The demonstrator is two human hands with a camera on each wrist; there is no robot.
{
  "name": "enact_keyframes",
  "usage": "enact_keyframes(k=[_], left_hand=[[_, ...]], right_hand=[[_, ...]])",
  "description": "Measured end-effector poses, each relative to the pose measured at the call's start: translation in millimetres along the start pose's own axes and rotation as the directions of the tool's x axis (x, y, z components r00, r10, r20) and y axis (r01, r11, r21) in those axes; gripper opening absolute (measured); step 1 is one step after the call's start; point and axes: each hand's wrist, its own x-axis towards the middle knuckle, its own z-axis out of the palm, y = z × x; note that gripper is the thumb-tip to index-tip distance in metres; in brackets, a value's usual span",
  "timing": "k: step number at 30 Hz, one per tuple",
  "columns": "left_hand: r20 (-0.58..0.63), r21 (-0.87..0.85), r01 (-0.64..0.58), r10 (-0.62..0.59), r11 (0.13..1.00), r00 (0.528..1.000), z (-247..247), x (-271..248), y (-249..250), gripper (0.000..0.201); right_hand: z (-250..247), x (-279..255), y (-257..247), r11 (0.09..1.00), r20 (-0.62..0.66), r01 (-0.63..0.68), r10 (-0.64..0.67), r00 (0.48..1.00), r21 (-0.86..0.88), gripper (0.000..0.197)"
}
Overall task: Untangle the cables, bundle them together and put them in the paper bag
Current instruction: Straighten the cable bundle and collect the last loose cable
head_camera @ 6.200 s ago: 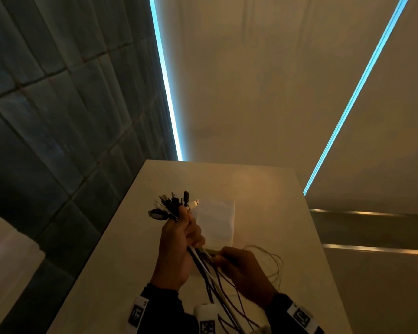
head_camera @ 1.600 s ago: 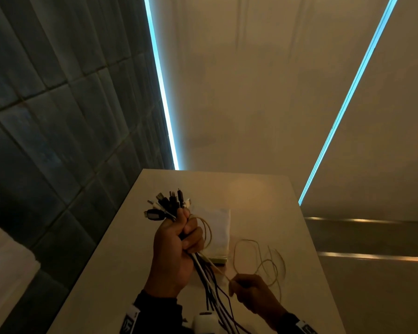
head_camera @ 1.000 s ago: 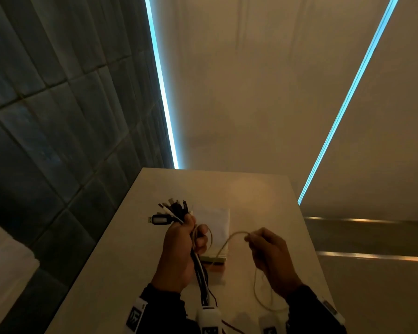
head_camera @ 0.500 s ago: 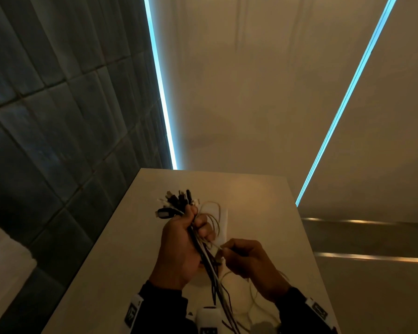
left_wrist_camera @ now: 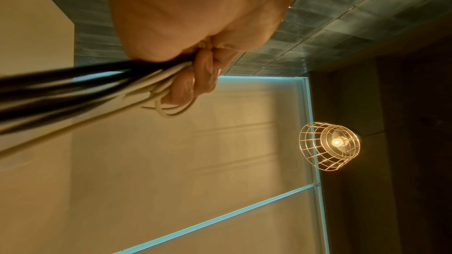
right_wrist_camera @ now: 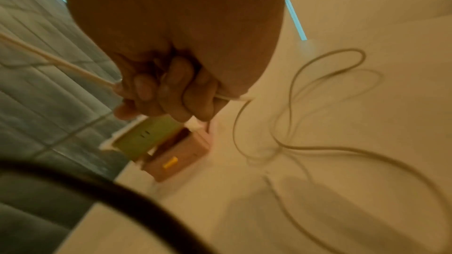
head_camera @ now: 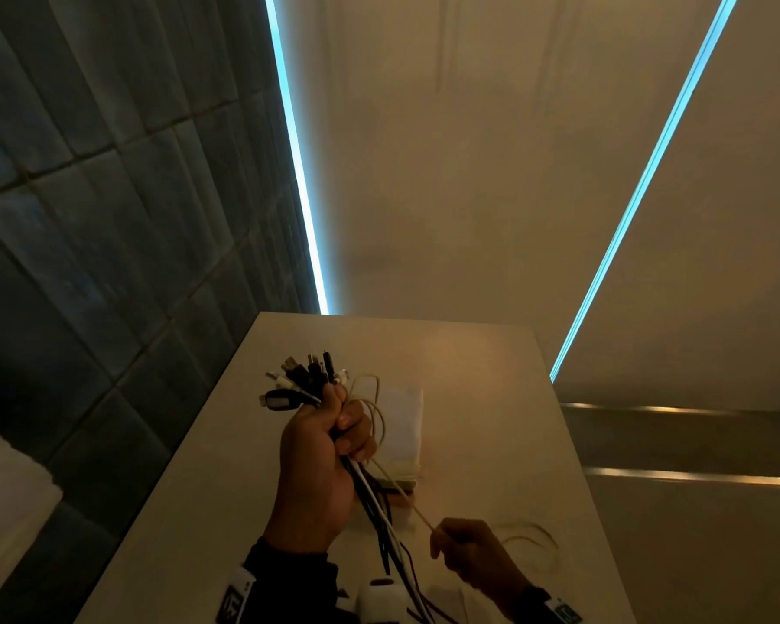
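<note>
So far, progress notes for this moment:

Cable bundle: the left hand (head_camera: pixel 317 461) is fisted round a sheaf of black and white cables (head_camera: pixel 381 511), held upright above the table (head_camera: pixel 482 380). The connector ends (head_camera: pixel 305 380) fan out above the fist; the tails hang down past the wrist.
Left fingers: curled tight round the sheaf, as the left wrist view confirms (left_wrist_camera: pixel 195 82); a few pale loops sit over them.
Loose cable: one thin cream cable (head_camera: pixel 401 493) runs taut from the loops at the left fist down to the right hand (head_camera: pixel 471 556). Its slack lies in open curls on the table just beyond that hand (right_wrist_camera: pixel 325 103).
Right fingers: closed round the cream cable (right_wrist_camera: pixel 168 92), which enters on the thumb side and leaves on the far side of the fist.
Paper bag: a pale flat bag (head_camera: pixel 404 425) lies on the table behind the left hand, apparently flat and unopened, with nothing in it that I can see.
Other items: a green and a pink box (right_wrist_camera: pixel 176 154) rest on the table near the bag; contents not legible.
Done (judged): most cables untangled and gathered with ends aligned.
In hand (judged): the cream cable is being wound onto or into the sheaf.
Left (judged): take up the slack, secure the bundle, open the bag, put the bundle inside.
</note>
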Motion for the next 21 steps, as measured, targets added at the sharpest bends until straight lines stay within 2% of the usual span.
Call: enact_keyframes(k=[4, 6, 8, 10, 12, 14, 17, 19, 21], left_hand=[[-0.018, 0.051, -0.011, 0.012, 0.999, 1.0, -4, -1, -2, 0.03], [-0.035, 0.095, 0.018, -0.015, 0.995, 0.999, -6, 2, -7, 0.029], [-0.052, 0.146, 0.05, -0.042, 0.988, 0.998, -6, 4, -11, 0.028], [-0.062, 0.18, 0.072, -0.061, 0.981, 0.996, -3, 6, -13, 0.026], [-0.08, 0.218, 0.103, -0.088, 0.97, 0.993, 4, 4, -17, 0.026], [-0.105, 0.248, 0.153, -0.131, 0.956, 0.986, 11, 1, -23, 0.029], [-0.103, 0.232, 0.168, -0.148, 0.958, 0.984, 22, -1, -26, 0.028], [-0.06, 0.167, 0.161, -0.153, 0.973, 0.986, 27, -2, -24, 0.029], [0.0, 0.068, 0.155, -0.156, 0.985, 0.988, 30, -3, -23, 0.024]], right_hand=[[-12, 3, 43, 0.99, -0.049, -0.12, 0.116, 0.992, -0.068, 0.04], [-19, 7, 40, 0.981, -0.141, -0.178, 0.166, 0.976, -0.074, 0.04], [-27, 8, 13, 0.98, -0.232, -0.194, 0.197, 0.952, 0.037, 0.029], [-36, 3, -29, 0.973, -0.267, -0.057, 0.117, 0.956, 0.225, 0.021], [-41, -10, -80, 0.934, -0.258, 0.16, -0.077, 0.963, 0.32, 0.02], [-41, -27, -124, 0.883, -0.173, 0.327, -0.283, 0.943, 0.336, 0.021], [-35, -47, -165, 0.862, -0.005, 0.425, -0.441, 0.897, 0.276, 0.019], [-29, -54, -170, 0.875, 0.063, 0.44, -0.46, 0.886, 0.205, 0.018], [-25, -55, -163, 0.894, 0.102, 0.411, -0.432, 0.896, 0.178, 0.023]])
